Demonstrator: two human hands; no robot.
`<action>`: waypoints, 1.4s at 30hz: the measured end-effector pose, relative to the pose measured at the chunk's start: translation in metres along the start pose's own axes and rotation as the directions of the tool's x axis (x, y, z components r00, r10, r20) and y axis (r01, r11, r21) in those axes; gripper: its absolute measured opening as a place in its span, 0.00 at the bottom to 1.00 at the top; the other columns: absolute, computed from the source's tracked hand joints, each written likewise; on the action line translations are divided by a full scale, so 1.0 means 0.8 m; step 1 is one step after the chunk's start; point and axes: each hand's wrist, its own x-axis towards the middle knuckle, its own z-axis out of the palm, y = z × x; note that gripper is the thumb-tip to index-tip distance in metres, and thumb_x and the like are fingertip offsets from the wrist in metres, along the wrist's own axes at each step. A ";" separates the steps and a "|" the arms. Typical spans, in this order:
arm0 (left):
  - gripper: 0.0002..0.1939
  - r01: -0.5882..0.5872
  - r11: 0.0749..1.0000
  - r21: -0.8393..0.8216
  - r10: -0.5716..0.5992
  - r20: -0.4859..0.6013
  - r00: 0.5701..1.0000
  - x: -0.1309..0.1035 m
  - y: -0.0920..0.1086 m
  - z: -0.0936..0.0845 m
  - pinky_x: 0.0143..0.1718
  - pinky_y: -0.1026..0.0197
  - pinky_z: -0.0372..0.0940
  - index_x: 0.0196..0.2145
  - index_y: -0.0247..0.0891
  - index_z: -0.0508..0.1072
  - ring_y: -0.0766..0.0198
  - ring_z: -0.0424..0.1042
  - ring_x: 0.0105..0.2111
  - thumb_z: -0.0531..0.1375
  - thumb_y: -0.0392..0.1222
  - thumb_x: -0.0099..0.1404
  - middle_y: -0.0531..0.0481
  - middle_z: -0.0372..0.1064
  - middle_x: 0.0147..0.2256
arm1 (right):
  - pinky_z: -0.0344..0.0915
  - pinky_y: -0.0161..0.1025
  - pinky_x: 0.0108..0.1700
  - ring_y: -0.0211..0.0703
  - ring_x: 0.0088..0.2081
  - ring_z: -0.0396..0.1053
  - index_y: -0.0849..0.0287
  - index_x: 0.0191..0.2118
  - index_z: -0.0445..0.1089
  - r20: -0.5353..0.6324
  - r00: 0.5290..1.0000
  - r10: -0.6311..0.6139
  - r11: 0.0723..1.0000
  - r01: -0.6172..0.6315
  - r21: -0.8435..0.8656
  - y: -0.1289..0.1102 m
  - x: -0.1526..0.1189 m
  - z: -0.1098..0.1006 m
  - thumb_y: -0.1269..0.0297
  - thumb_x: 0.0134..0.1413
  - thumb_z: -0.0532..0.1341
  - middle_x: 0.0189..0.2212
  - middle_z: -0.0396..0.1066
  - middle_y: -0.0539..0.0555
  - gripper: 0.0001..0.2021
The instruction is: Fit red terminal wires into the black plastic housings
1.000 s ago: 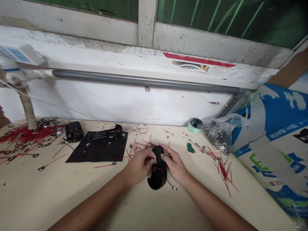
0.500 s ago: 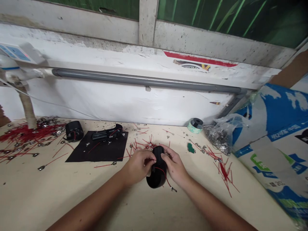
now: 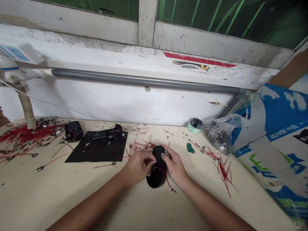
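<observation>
A black plastic housing (image 3: 157, 178), with a rounded, hollow lower end and a narrower upper part, is held between my two hands above the table. My right hand (image 3: 175, 163) grips its right side, thumb on the upper part and fingers behind. My left hand (image 3: 139, 164) is closed in a pinch at its left edge; what sits between the fingertips is too small to make out. From inside the housing a thin red wire (image 3: 166, 175) curves out to the lower right, with a small metal end hanging free.
Piles of red wires with metal ends (image 3: 29, 133) lie at the left, more at the right. A black sheet (image 3: 96, 154) carries another black part (image 3: 106, 134). A tape roll (image 3: 194, 128), a bag of metal pieces (image 3: 218, 138) and a blue-white carton (image 3: 276, 144) stand right.
Hardly anything differs. Both hands keep the same hold on the black housing, and the view has shifted very slightly.
</observation>
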 end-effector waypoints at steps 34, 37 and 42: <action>0.08 0.119 0.987 -0.111 -0.124 -0.035 0.992 0.003 0.011 0.005 0.31 0.65 0.62 0.30 0.34 0.77 0.65 0.70 0.29 0.59 0.35 0.64 0.49 0.74 0.28 | 0.70 0.43 0.46 0.49 0.41 0.74 0.61 0.55 0.72 -0.040 0.999 0.032 0.997 -0.029 0.073 0.001 -0.001 0.002 0.54 0.55 0.63 0.39 0.79 0.56 0.24; 0.08 0.143 0.981 -0.130 -0.149 -0.043 0.988 0.003 0.010 0.005 0.32 0.65 0.63 0.31 0.34 0.78 0.65 0.70 0.30 0.59 0.36 0.64 0.48 0.74 0.29 | 0.70 0.43 0.45 0.48 0.40 0.74 0.60 0.55 0.72 -0.037 0.999 0.032 0.996 -0.029 0.086 0.001 -0.002 0.002 0.53 0.56 0.63 0.39 0.79 0.55 0.24; 0.08 0.156 0.979 -0.128 -0.162 -0.039 0.986 0.004 0.011 0.003 0.31 0.66 0.62 0.30 0.35 0.78 0.66 0.69 0.29 0.59 0.36 0.63 0.50 0.74 0.28 | 0.70 0.41 0.41 0.48 0.38 0.74 0.60 0.55 0.71 -0.029 0.999 0.042 0.996 -0.040 0.078 0.002 -0.002 0.005 0.52 0.55 0.63 0.34 0.78 0.54 0.25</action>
